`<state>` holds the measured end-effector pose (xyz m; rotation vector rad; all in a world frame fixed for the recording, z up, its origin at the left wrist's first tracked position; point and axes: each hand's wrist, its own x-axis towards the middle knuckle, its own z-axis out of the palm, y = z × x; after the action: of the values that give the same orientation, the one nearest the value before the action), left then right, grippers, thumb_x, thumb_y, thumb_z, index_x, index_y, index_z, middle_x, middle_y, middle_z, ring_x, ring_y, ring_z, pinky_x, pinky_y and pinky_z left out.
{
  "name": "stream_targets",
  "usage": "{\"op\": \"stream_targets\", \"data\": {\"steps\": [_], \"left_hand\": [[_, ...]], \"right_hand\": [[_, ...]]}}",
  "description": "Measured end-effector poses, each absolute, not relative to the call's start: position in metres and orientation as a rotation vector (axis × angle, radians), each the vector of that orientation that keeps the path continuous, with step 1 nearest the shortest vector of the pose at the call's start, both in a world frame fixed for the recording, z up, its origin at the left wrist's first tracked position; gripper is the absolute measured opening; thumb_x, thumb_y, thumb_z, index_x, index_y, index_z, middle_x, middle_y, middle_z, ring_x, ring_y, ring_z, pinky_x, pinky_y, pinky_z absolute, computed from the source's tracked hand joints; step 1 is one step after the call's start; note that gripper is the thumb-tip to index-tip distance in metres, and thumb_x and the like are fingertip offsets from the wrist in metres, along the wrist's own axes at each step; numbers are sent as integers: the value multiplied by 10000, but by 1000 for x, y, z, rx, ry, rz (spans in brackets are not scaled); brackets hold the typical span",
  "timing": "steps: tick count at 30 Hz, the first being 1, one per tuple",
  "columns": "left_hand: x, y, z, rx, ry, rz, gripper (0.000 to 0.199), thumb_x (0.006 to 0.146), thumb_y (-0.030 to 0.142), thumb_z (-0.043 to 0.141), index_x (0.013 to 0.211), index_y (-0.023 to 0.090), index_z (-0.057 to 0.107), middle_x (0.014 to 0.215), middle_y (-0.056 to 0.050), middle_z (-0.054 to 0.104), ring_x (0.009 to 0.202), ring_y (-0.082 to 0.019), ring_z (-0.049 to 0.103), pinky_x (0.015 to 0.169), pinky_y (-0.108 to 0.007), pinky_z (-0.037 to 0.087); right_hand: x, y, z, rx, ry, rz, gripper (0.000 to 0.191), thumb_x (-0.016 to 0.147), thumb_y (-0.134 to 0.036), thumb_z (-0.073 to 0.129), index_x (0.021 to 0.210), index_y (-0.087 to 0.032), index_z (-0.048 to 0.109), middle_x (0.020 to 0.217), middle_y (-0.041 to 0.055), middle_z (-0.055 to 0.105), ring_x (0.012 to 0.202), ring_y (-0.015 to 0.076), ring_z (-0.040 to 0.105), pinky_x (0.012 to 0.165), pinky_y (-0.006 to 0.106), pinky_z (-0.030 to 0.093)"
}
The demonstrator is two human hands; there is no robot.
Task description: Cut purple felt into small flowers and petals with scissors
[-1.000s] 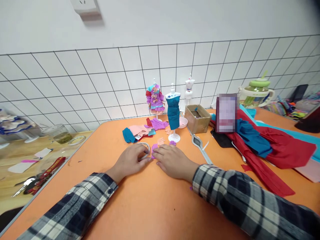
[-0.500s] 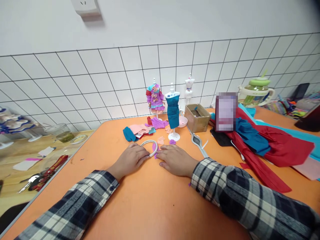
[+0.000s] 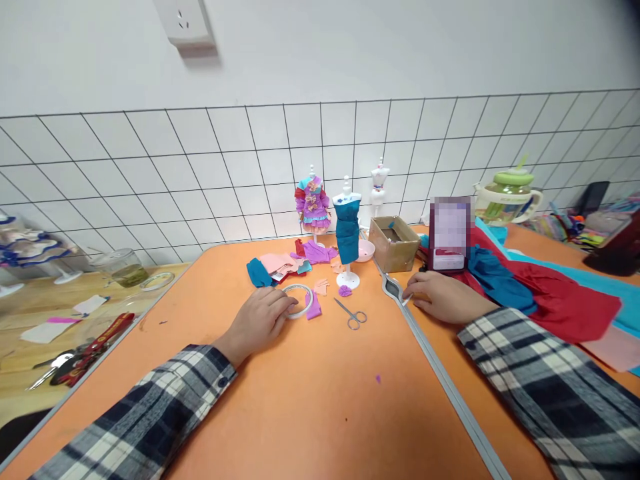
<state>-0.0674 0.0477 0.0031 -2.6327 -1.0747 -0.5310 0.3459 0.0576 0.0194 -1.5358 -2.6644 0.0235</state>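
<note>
My left hand (image 3: 261, 315) lies palm down on the orange table, fingers loosely stretched, its fingertips over the left rim of a white tape roll (image 3: 311, 299). A purple paper strip (image 3: 313, 307) lies partly inside and beside the roll. My right hand (image 3: 445, 298) is at the right, fingers reaching down and slightly apart, fingertips at a small white strip (image 3: 407, 301) by the grey seam; no clear grip shows. Between the hands lie small scissors (image 3: 351, 315) and a purple paper flower (image 3: 345, 291). A mini dress form (image 3: 347, 230) wrapped in teal paper stands behind them.
Behind are a dressed purple form (image 3: 313, 200), a white form (image 3: 380, 180), a pink bowl (image 3: 367, 251), a cardboard box (image 3: 395, 250) and paper scraps (image 3: 280, 265). A phone (image 3: 449, 233), red paper (image 3: 575, 293) and jug (image 3: 505, 199) stand right; keys (image 3: 60, 363) lie left.
My right hand has moved right, away from the tape roll to the white strip, uncovering the scissors. My left hand stays at the roll. The view has tilted up slightly.
</note>
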Motion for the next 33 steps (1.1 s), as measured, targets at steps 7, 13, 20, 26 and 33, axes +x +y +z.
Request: {"op": "stream_targets", "data": {"steps": [7, 13, 20, 26, 33], "left_hand": [[-63, 40, 9, -2714, -842, -505, 277, 885, 148, 404, 1005, 193, 650, 869, -80, 673, 817, -221, 574, 763, -384, 435], [-63, 41, 8, -2716, -814, -503, 274, 885, 147, 410, 1010, 194, 650, 884, -85, 678, 828, -218, 584, 771, -379, 440], [-68, 43, 5, -2709, -751, -565, 236, 880, 141, 447, 999, 181, 646, 874, -73, 667, 825, -211, 566, 778, -372, 431], [-26, 31, 8, -2749, -891, -921, 307, 886, 335, 520, 1145, 200, 616, 994, -94, 612, 944, -244, 535, 859, -417, 405], [48, 18, 0, -2891, -1274, -1261, 341, 887, 508, 520, 953, 184, 605, 950, -72, 622, 938, -235, 519, 842, -374, 394]], "right_hand": [[343, 66, 6, -1591, -2630, -75, 293, 918, -188, 441, 1069, -216, 692, 1156, 93, 613, 1021, 212, 592, 855, 317, 444], [337, 62, 8, -1620, -2610, -152, 238, 911, -211, 458, 868, -174, 689, 1223, 99, 572, 958, 200, 626, 804, 300, 463], [335, 59, 15, -1516, -2600, -359, 211, 890, -177, 453, 899, -145, 661, 1071, 123, 635, 918, 216, 622, 761, 297, 454], [291, 33, 28, -1488, -2014, 796, 146, 831, -310, 528, 863, -188, 601, 819, 44, 704, 518, 111, 532, 485, 233, 368], [244, 12, 12, -1118, -1600, 1665, 294, 773, -409, 652, 916, -178, 539, 681, -44, 615, 346, 12, 281, 342, 185, 170]]}}
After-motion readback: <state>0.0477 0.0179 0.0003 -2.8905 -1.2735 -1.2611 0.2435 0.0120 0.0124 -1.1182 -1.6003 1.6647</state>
